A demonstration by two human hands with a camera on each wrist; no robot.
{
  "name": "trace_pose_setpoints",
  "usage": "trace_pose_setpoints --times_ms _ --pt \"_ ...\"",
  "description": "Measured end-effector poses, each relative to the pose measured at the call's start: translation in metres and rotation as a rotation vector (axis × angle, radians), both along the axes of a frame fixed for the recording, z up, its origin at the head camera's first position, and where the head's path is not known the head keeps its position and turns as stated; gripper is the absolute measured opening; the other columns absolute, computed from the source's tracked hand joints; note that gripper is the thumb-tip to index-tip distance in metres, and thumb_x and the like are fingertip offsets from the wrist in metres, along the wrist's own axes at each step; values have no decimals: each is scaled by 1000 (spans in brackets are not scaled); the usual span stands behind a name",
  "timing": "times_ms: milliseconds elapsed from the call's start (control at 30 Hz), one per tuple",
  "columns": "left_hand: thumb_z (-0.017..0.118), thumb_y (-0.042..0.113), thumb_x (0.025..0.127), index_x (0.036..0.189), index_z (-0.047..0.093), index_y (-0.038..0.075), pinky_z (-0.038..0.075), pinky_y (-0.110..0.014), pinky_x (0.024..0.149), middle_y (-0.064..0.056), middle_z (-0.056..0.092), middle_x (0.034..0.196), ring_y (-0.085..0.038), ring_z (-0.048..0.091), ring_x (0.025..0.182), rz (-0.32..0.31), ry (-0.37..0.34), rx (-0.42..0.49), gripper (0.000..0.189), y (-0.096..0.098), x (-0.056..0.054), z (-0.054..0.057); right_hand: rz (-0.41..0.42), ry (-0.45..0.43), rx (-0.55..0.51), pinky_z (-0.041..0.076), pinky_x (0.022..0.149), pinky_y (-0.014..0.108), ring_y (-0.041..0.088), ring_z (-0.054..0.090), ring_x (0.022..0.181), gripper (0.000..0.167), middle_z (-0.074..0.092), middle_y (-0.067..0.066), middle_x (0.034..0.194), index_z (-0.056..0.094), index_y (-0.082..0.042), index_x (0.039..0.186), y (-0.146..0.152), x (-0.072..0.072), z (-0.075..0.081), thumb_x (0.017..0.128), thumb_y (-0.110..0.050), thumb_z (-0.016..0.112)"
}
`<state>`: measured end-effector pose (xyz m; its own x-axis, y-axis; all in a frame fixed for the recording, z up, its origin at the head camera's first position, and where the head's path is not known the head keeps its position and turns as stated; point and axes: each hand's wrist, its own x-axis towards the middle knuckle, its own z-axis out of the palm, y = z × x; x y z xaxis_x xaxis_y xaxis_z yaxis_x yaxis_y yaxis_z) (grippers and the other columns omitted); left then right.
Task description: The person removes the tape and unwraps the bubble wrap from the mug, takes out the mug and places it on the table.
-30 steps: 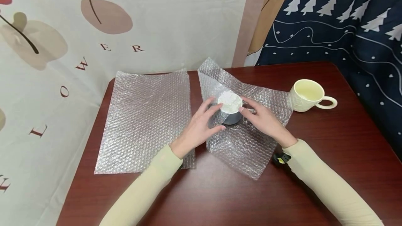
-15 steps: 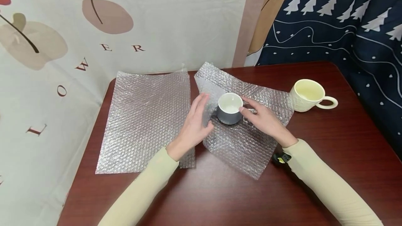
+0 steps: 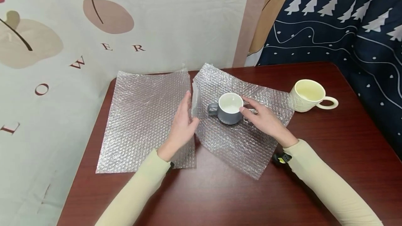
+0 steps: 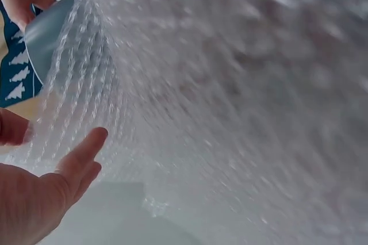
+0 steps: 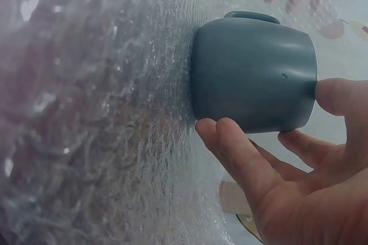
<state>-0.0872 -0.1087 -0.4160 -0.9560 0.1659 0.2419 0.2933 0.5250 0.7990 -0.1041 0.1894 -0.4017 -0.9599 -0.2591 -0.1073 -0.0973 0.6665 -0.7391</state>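
A grey mug with a white inside stands upright on a sheet of bubble wrap, its handle pointing left. My right hand holds the mug's right side, thumb at the rim; in the right wrist view its fingertips touch the wall of the mug. My left hand is beside the sheet's left edge, fingers straight, against or close to a raised flap of the wrap. In the left wrist view the left hand is next to the bubble wrap; whether it touches is unclear.
A second bubble wrap sheet lies flat on the left of the dark red table. At the right, a cream cup stands by the wrap's right corner, handle to the right. Curtains hang behind the table.
My left hand has moved left, away from the mug, and the wrap that covered the mug has come down with it. The mug's rim and handle now show. My right hand stays put.
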Motion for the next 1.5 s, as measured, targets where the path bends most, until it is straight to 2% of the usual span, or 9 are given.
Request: trace_pose_setpoints --times_ms 233,533,733,867,1033,1133,1200,1333,1500 --pt "56 -6 88 164 17 0 60 -42 77 -25 37 160 -39 66 101 92 -26 42 85 -17 -4 -3 2 -14 -28 55 97 55 35 72 109 67 38 19 163 36 -16 163 0 0 0 107 -49 50" --pt "59 -10 90 166 13 7 47 -32 58 -26 49 148 -16 45 60 203 -109 33 91 -31 -6 -8 -6 -37 -29 59 90 51 32 73 105 68 49 20 155 35 -18 163 1 -1 -2 106 -52 51" --pt "62 -16 85 168 1 19 49 -22 54 -21 35 160 -18 50 72 254 -115 139 109 -35 -5 -12 -3 -43 -49 61 86 47 32 73 105 67 56 21 146 35 -19 163 1 -1 -4 106 -51 51" --pt "67 -12 85 168 -3 19 57 -37 77 -18 19 169 -30 55 102 278 -70 81 112 -36 -4 -14 -7 -49 -52 61 87 48 32 73 106 67 55 20 148 35 -20 163 2 -1 -5 106 -52 52" --pt "74 -8 82 166 14 10 46 -55 108 -26 28 158 -42 43 136 312 219 34 105 -37 -1 -5 -2 -52 -47 60 89 48 32 72 109 68 49 19 154 34 -21 163 2 -1 -5 106 -53 51" --pt "72 -7 82 150 44 -3 42 -51 113 -26 42 149 -41 46 136 238 458 32 73 -32 1 6 -8 -53 -40 60 88 48 32 72 108 69 47 19 156 33 -21 164 3 -1 -4 106 -54 51" --pt "68 -7 85 137 58 -4 44 -46 112 -23 57 138 -37 55 130 123 516 25 54 -25 3 13 -14 -51 -40 60 87 48 32 73 106 69 48 20 155 33 -21 164 4 0 -3 106 -54 50" --pt "65 6 94 133 64 -1 48 -44 109 -15 68 130 -32 63 123 -96 341 -79 40 -11 8 17 -17 -29 -23 59 89 50 34 72 109 69 51 21 151 31 -20 164 2 0 -3 106 -52 50" --pt "68 29 99 147 54 3 30 -54 121 -19 51 152 -37 45 142 -173 88 -349 57 -4 5 9 -20 -8 3 54 98 56 41 61 125 76 49 21 154 26 -16 165 -2 -1 0 105 -55 50"
